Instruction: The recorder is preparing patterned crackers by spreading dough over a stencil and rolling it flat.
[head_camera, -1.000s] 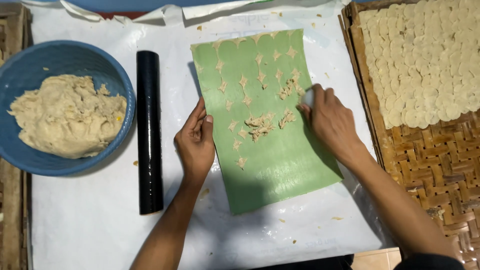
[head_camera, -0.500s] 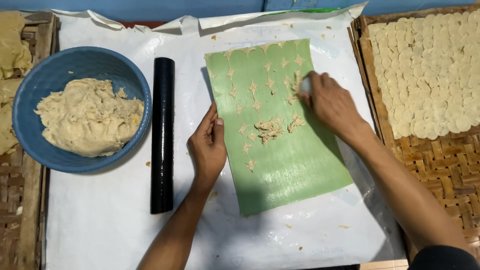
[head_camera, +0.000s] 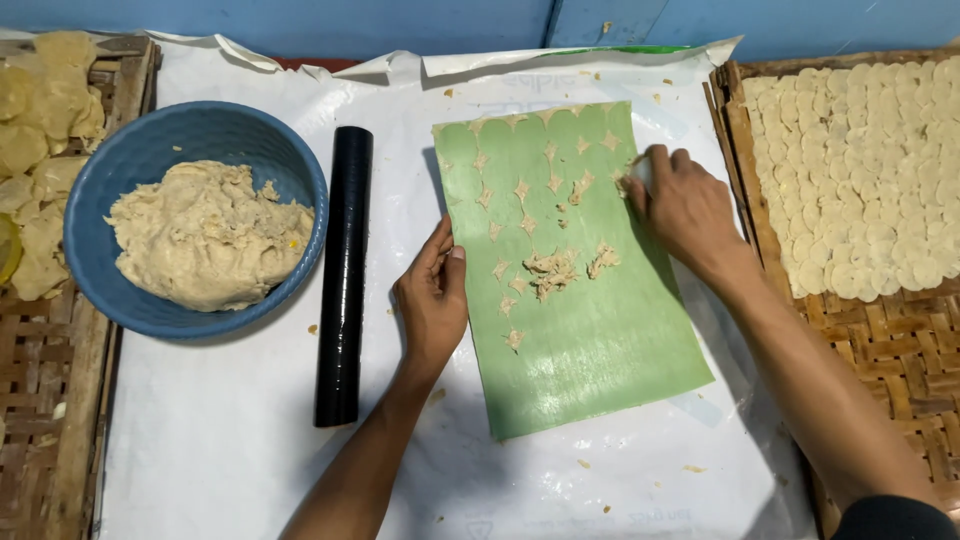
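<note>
A green sheet (head_camera: 590, 340) lies on the white plastic cover, dotted with small dough scraps (head_camera: 555, 268) left between cut-out rounds. My left hand (head_camera: 432, 300) rests flat on the sheet's left edge, fingers together, holding nothing. My right hand (head_camera: 680, 205) is at the sheet's upper right edge, fingers curled around a small pale object (head_camera: 640, 172) that is mostly hidden, pressed against scraps there. A black rolling pin (head_camera: 344, 270) lies upright left of my left hand.
A blue bowl (head_camera: 130, 150) with a lump of beige dough (head_camera: 205, 235) sits at the left. A woven tray (head_camera: 900, 350) at the right holds several rows of pale dough rounds (head_camera: 870, 170). Another woven tray (head_camera: 40, 400) at far left holds flattened dough pieces (head_camera: 40, 120).
My right hand has slid slightly up along the sheet's right edge, gathering scraps. My left hand stays on the left edge. The camera view shifted a little to the left.
</note>
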